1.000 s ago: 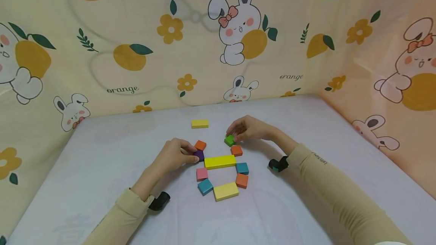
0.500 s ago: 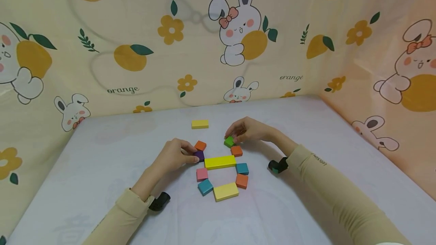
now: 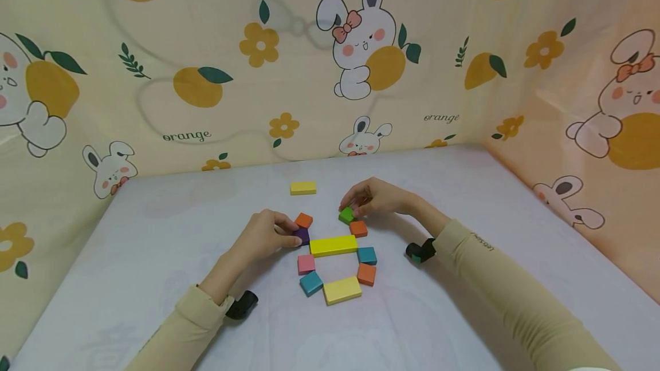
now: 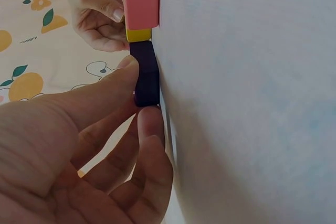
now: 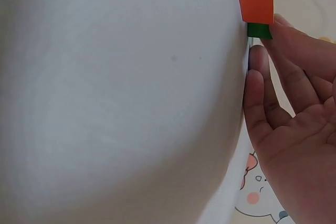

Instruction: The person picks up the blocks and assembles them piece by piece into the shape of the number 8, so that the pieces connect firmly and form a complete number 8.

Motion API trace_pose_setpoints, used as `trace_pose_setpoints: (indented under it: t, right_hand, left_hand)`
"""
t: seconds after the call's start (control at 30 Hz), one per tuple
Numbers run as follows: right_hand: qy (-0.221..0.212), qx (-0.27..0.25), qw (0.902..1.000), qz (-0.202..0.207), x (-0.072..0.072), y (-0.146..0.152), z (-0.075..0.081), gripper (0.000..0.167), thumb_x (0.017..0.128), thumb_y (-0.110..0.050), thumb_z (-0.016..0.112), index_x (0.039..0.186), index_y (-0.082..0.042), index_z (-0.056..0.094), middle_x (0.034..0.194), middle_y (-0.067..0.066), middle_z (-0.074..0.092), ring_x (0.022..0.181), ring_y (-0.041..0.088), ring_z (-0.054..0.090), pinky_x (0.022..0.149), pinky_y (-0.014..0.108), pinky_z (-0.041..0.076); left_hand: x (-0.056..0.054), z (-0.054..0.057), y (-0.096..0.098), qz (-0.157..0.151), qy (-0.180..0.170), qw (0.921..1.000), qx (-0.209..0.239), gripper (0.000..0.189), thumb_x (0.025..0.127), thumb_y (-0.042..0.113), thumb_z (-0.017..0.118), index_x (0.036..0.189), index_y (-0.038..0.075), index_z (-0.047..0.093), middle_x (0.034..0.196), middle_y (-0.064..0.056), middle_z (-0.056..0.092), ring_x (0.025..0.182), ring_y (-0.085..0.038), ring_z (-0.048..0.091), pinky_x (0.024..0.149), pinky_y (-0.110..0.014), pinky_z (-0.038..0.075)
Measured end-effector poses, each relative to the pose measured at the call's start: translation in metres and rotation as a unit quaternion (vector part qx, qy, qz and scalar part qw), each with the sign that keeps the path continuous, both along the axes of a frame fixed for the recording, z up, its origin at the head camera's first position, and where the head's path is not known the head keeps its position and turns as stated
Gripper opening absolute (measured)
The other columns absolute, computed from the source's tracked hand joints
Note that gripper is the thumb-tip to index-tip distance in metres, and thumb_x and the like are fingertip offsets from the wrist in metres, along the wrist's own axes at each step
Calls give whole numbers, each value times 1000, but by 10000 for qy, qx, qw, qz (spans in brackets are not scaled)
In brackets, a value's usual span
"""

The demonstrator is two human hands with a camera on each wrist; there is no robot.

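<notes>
My left hand (image 3: 264, 235) pinches a dark purple block (image 4: 146, 72) between thumb and fingers, down on the white table. An orange block (image 3: 303, 220) lies just beyond it, and a long bright yellow block (image 3: 333, 245) lies to its right. My right hand (image 3: 380, 196) holds a green block (image 3: 346, 215) by thumb and fingertips, its other fingers loosely bent. That green block sits right at the far corner of a second orange block (image 3: 358, 229). In the right wrist view the orange block partly hides the green block (image 5: 259, 30).
Nearer me, a pink block (image 3: 306, 264), blue blocks (image 3: 311, 283), another orange block (image 3: 366, 274) and a pale yellow block (image 3: 342, 291) form a ring with the long one. A yellow block (image 3: 303, 188) lies apart at the back. A printed curtain (image 3: 299, 85) stands behind.
My right hand has drawn the green block slightly left and toward me, closer to the orange block. The left hand has stayed on the purple block.
</notes>
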State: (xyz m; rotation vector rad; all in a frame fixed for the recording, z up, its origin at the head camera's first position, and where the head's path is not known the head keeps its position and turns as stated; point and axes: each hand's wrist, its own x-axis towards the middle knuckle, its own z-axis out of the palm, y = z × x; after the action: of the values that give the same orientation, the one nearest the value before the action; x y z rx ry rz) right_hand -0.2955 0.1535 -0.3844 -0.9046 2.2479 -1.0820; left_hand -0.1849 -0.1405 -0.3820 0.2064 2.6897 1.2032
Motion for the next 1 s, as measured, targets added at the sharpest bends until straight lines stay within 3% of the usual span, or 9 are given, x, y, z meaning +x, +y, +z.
trace_pose_setpoints:
  t: [0.77, 1.0]
  right_hand:
    - [-49, -77, 9999, 108, 0, -2, 0, 29, 90, 1, 70, 117, -7, 69, 111, 0, 70, 96, 25, 62, 92, 37, 49]
    - [-4, -1, 9996, -274, -3, 1, 3, 25, 93, -12, 69, 119, -10, 70, 114, -1, 69, 104, 20, 62, 96, 40, 45]
  left_hand:
    - [1, 1, 1, -3, 25, 10000, -68, 24, 81, 15, 82, 104, 8, 75, 99, -2, 69, 85, -19, 62, 79, -33, 54]
    - [1, 1, 0, 34, 39, 10000, -41, 24, 81, 15, 83, 103, 9, 75, 99, -2, 68, 85, -19, 62, 79, -33, 54]
